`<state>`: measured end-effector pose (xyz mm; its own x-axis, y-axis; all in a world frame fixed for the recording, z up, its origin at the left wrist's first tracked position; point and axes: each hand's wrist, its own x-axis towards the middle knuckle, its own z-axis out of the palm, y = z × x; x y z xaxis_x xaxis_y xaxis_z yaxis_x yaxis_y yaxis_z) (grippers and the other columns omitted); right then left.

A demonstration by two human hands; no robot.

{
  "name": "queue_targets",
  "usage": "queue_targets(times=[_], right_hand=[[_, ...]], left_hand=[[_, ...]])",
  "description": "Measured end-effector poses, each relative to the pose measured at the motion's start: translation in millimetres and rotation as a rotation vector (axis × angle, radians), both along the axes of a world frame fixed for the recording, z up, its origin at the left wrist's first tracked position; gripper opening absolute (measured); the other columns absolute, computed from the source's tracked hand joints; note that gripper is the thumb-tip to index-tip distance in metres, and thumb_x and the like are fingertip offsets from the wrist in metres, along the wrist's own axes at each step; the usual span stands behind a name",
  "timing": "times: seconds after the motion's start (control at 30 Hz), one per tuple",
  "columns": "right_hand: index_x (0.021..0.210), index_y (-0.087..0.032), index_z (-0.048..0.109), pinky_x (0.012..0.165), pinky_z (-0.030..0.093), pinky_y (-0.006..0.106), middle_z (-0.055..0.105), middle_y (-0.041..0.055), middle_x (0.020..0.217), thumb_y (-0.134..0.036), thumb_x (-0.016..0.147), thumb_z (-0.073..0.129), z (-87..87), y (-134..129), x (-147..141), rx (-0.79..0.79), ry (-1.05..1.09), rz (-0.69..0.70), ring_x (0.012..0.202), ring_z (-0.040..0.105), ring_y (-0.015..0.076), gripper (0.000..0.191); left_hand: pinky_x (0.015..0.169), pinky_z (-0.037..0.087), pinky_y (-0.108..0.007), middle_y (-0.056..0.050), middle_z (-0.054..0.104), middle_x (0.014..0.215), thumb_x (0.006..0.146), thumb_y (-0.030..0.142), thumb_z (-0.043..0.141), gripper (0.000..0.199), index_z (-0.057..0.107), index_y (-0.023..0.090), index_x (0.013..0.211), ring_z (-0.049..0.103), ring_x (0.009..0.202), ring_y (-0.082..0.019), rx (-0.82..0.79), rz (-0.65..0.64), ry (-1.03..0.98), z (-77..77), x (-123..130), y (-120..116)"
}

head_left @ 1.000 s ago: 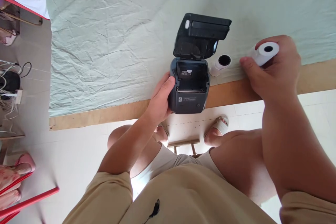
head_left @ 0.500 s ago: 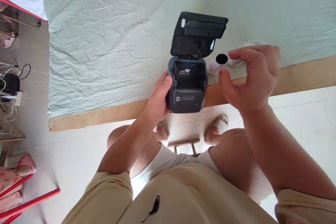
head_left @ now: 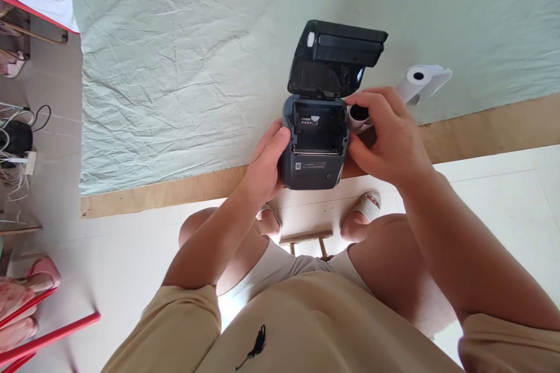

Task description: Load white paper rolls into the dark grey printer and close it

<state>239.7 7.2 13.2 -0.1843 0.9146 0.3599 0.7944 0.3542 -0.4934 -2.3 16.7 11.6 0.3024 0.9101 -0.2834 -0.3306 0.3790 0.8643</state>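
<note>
A dark label printer (head_left: 312, 172) stands with its lid (head_left: 335, 58) raised and its paper bay (head_left: 317, 128) exposed; no roll lies in the bay. My left hand (head_left: 265, 166) grips the printer's left side, thumb along the edge. Against the printer's right side is a white roll (head_left: 359, 127) with a wide dark core. The thumb and fingers of my right hand (head_left: 391, 137) close around this roll, their tips reaching the printer's side. Part of the roll is hidden by the hand. Beyond my right hand lies a white paper roll (head_left: 409, 84) with a loose paper end.
A pale green cloth (head_left: 184, 81) covers the table, whose wooden edge (head_left: 161, 186) runs in front of me. At the far left are cables with a power strip (head_left: 30, 164), red chair legs (head_left: 52, 338) and another person's foot in a pink slipper (head_left: 44, 271).
My right hand has moved left and closed around the dark-cored roll, which has shifted slightly toward me. The printer has moved a little right. The other paper roll has come into fuller view.
</note>
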Motion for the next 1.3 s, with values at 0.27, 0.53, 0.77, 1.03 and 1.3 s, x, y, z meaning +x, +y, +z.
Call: queue_targets(times=[0.27, 0.53, 0.77, 1.03, 1.3], right_hand=[[0.154, -0.033, 0.061, 0.098, 0.068, 0.057, 0.082, 0.0088, 0.124, -0.030, 0.103, 0.068, -5.4, -1, -2, 0.158, 0.173, -0.103, 0.111, 0.082, 0.0339, 0.052], [0.122, -0.034, 0.081, 0.110, 0.066, 0.059, 0.091, 0.0083, 0.130, -0.016, 0.109, 0.060, 32.2, -11, -40, 0.082, 0.035, -0.044, 0.125, 0.087, 0.0349, 0.030], [0.100, -0.034, 0.084, 0.107, 0.065, 0.054, 0.094, 0.0031, 0.119, -0.015, 0.112, 0.060, 27.7, -8, -37, 0.138, 0.067, 0.036, 0.123, 0.088, 0.0314, 0.032], [0.100, -0.035, 0.074, 0.100, 0.066, 0.053, 0.086, 0.0023, 0.095, -0.035, 0.111, 0.060, 18.5, -19, -42, 0.280, 0.216, 0.085, 0.104, 0.086, 0.0302, 0.018], [0.177, -0.047, 0.025, 0.110, 0.065, 0.060, 0.053, 0.0132, 0.179, -0.043, 0.106, 0.053, -8.6, 3, -22, 0.235, 0.215, -0.131, 0.168, 0.060, 0.0392, 0.076]], left_hand=[[0.085, 0.073, -0.039, -0.004, 0.090, 0.108, 0.102, 0.077, 0.078, 0.053, 0.078, 0.028, 0.121, 0.091, 0.115, -0.031, 0.023, 0.001, 0.016, -2.0, -1, 0], [0.073, 0.067, -0.032, -0.004, 0.090, 0.108, 0.092, 0.068, 0.093, 0.057, 0.074, 0.026, 0.126, 0.090, 0.101, -0.026, 0.118, -0.028, 0.020, 5.8, 1, -2], [0.082, 0.069, -0.035, -0.007, 0.090, 0.114, 0.094, 0.072, 0.089, 0.059, 0.074, 0.025, 0.126, 0.089, 0.113, -0.030, 0.102, -0.031, 0.045, 5.9, -1, -3], [0.102, 0.069, -0.036, -0.006, 0.084, 0.129, 0.078, 0.055, 0.107, 0.082, 0.069, 0.030, 0.147, 0.083, 0.121, -0.027, 0.136, -0.049, 0.102, -2.5, -7, -2], [0.105, 0.072, -0.044, -0.010, 0.085, 0.140, 0.065, 0.059, 0.112, 0.101, 0.069, 0.032, 0.153, 0.084, 0.125, -0.035, 0.195, -0.146, 0.112, -9.1, -13, 1]])
